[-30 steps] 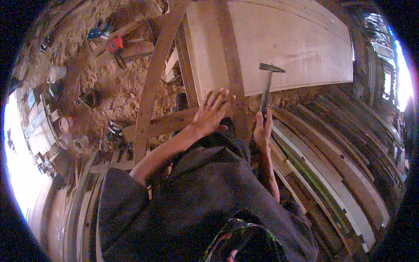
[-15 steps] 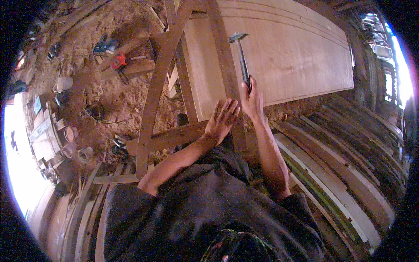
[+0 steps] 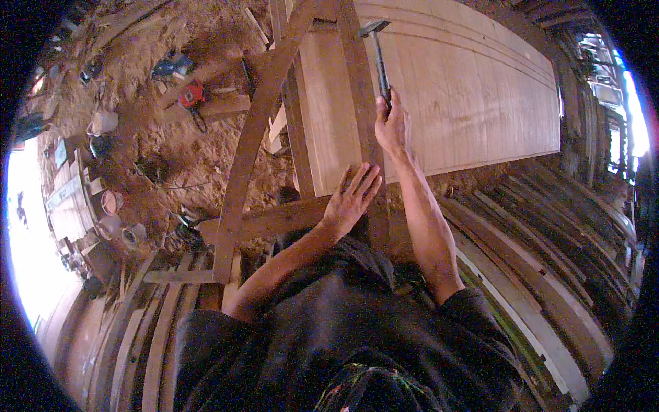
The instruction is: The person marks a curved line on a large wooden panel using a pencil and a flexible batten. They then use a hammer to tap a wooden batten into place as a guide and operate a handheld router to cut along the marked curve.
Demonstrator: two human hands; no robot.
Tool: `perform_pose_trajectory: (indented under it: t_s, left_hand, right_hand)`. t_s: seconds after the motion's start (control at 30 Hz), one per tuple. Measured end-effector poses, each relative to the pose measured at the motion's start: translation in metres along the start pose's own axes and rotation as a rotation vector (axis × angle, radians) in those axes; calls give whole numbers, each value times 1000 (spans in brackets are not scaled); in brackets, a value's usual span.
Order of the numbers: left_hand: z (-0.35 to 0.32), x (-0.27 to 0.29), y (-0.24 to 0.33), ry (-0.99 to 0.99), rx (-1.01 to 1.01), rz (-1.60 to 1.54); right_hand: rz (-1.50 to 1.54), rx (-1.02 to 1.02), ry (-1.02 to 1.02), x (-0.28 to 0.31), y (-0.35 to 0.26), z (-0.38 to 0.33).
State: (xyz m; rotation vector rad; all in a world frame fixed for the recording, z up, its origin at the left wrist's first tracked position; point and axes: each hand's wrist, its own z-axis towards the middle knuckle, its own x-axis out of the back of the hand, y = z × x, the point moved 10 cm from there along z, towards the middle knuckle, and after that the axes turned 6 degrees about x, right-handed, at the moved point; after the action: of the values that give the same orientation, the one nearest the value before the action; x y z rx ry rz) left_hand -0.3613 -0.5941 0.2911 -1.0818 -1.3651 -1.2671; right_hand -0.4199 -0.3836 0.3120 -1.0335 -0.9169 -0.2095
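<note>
A hammer (image 3: 381,65) with a dark handle is gripped in my right hand (image 3: 393,128), its head pointing away from me. It lies over a brown wooden beam and a wide pale wood panel (image 3: 473,96). My left hand (image 3: 352,204) rests with fingers stretched out on the lower part of the brown beam (image 3: 358,110), near the panel's near edge. That beam belongs to a frame of brown timbers, with a slanting piece (image 3: 250,144) on the left and a crosspiece (image 3: 274,218) by my left wrist.
Long boards (image 3: 528,264) lie stacked at the right, and more planks (image 3: 137,323) lie at the lower left. On the dirt floor are a red tool (image 3: 192,95), a blue item (image 3: 170,66), and several buckets, one pale (image 3: 103,122).
My right hand has moved farther from me, taking the hammer up along the beam. The left hand stays at the beam with little shift.
</note>
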Motion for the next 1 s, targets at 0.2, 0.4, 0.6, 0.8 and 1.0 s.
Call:
perform_pose_trajectory:
  t_s: [0.2,0.4,0.6,0.8,1.0]
  left_hand:
    - [0,3,-2,-31,-4,-41]
    - [6,-2,-4,25,0,-166]
    - [0,-1,-3,175,22,-244]
    - [1,-1,-11,61,-31,-82]
    - [-2,-10,-6,127,-14,-49]
  right_hand:
    - [-9,-79,-93,1,-7,9]
    - [-68,-126,-70,47,13,-75]
    - [-246,-129,-101,96,49,-223]
    - [-119,-199,-290,91,58,-261]
    - [-93,-367,-263,95,67,-275]
